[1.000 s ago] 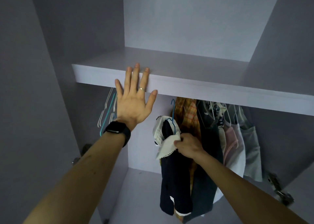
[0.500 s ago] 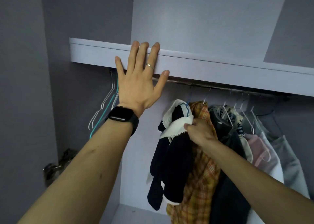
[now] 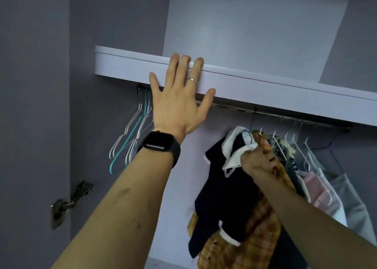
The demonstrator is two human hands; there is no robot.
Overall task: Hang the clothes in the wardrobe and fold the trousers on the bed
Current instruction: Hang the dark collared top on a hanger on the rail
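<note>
Navy cloth with a white collar and cuffs marks the piece in hand: a navy top (image 3: 222,187) hanging at about 5 o'clock in the view, just left of an orange plaid shirt (image 3: 263,217) and the row of pale garments beyond it. The step appears to be hanging this top on the rail (image 3: 265,112) that runs under the shelf (image 3: 275,93) toward 3 o'clock. The hook of its blue hanger (image 3: 251,129) reaches up near the rail, but whether it has caught there cannot be told. The next move likely calls for seating that hook over the rail, or checking it, and then letting go so the top drops straight. The right hand (image 3: 255,160) is curled tight, pinching the white collar at the hanger's neck. The left hand (image 3: 179,103), at 12 o'clock, holds nothing: its fingers are straight and spread, the palm flat against the shelf's front edge and the fingertips lapping over the top, seemingly as a brace. Empty wire hangers (image 3: 132,138) hang at 9 o'clock, well apart from the clothes.
</note>
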